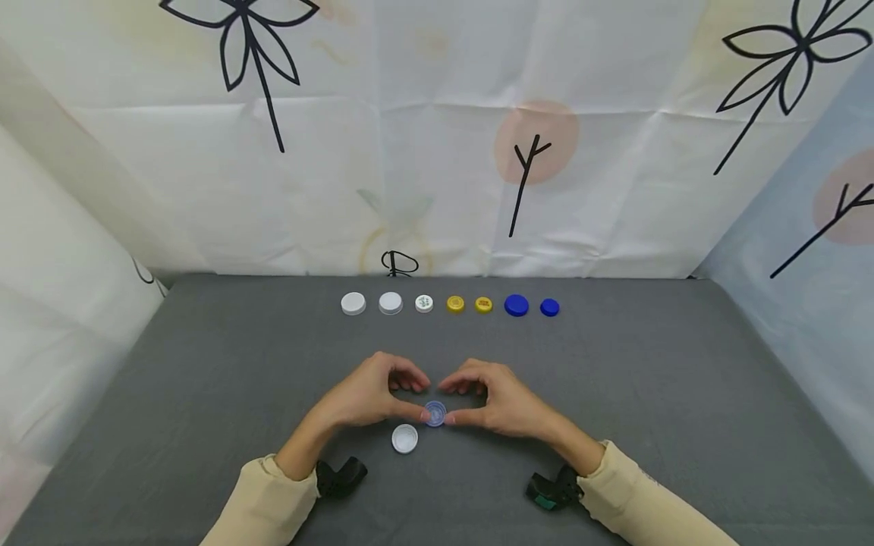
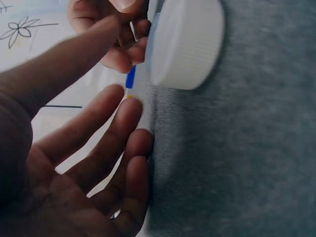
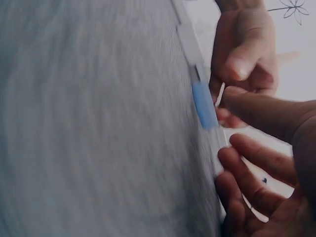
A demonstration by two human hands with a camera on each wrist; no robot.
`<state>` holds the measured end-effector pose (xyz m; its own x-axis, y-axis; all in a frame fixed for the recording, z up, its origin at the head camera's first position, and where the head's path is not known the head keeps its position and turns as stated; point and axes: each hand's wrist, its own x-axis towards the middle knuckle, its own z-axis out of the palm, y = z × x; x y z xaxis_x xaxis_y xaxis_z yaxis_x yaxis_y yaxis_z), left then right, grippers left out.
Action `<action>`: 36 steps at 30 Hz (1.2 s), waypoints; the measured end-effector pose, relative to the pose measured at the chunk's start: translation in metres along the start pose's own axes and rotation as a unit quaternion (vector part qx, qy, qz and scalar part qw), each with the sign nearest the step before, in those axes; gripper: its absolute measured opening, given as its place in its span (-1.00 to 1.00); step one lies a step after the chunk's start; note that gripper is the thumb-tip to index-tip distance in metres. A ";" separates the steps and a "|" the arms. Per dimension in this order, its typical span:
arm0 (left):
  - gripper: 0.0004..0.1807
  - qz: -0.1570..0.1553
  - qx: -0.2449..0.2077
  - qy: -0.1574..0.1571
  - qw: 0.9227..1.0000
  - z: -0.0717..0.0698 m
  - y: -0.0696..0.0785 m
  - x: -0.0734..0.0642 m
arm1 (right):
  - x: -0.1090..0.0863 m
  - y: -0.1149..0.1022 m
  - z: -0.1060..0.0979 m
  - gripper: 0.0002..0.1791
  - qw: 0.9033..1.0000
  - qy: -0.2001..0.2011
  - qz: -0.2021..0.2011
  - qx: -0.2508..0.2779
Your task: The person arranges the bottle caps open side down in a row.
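A light blue, see-through bottle cap point(image 1: 435, 413) lies on the grey cloth between the two thumb tips. My left hand point(image 1: 382, 390) has its thumb at the cap's left edge, its fingers apart from the thumb and loosely bent. From the other side my right hand point(image 1: 501, 398) brings its thumb to the cap's right edge, fingers likewise spread from the thumb. Whether each thumb presses the rim cannot be told. A white cap point(image 1: 404, 438) lies hollow side up just nearer to me; its ribbed side point(image 2: 187, 44) looms large in the left wrist view. The blue cap point(image 3: 204, 104) shows edge-on in the right wrist view.
Along the table's back runs a row of caps: white caps point(image 1: 353, 303), yellow caps point(image 1: 455, 304) and dark blue caps point(image 1: 516, 305). Grey cloth point(image 1: 649, 394) covers the table. Patterned curtains point(image 1: 444, 174) stand behind and at both sides.
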<state>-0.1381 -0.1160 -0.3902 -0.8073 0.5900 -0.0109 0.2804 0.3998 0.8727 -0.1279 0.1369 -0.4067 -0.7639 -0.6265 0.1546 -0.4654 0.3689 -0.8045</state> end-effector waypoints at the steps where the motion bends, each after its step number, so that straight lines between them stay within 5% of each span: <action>1: -0.63 -0.002 0.000 -0.008 1.000 0.001 -0.001 -0.001 | 0.000 0.000 0.002 -0.61 1.000 -0.003 -0.003 -0.003; 9: -0.65 -0.032 0.053 -0.021 0.998 0.008 0.010 -0.003 | -0.002 -0.001 0.012 -0.58 0.999 0.012 -0.013 -0.040; 17: -0.75 -0.010 0.085 0.008 0.996 0.015 0.009 -0.005 | -0.002 -0.003 0.015 -0.67 0.999 0.020 -0.013 -0.046; 23: -0.75 0.014 -0.032 0.055 0.998 0.018 0.009 -0.002 | -0.002 -0.007 0.001 -0.66 0.997 0.067 -0.027 0.002; 29: -0.75 -0.041 -0.193 0.088 0.976 0.020 0.018 -0.001 | -0.002 -0.012 -0.009 -0.64 0.989 0.127 -0.074 0.011; 36: -0.78 -0.067 -0.229 0.117 0.964 0.024 0.023 -0.002 | -0.003 -0.014 -0.012 -0.70 0.990 0.115 -0.057 0.064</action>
<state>-0.1175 -0.0908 -0.3818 -0.9307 0.3579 -0.0752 -0.0506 0.0776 0.9957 -0.1250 0.1418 -0.3892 -0.7978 -0.4812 0.3632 -0.5053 0.2052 -0.8382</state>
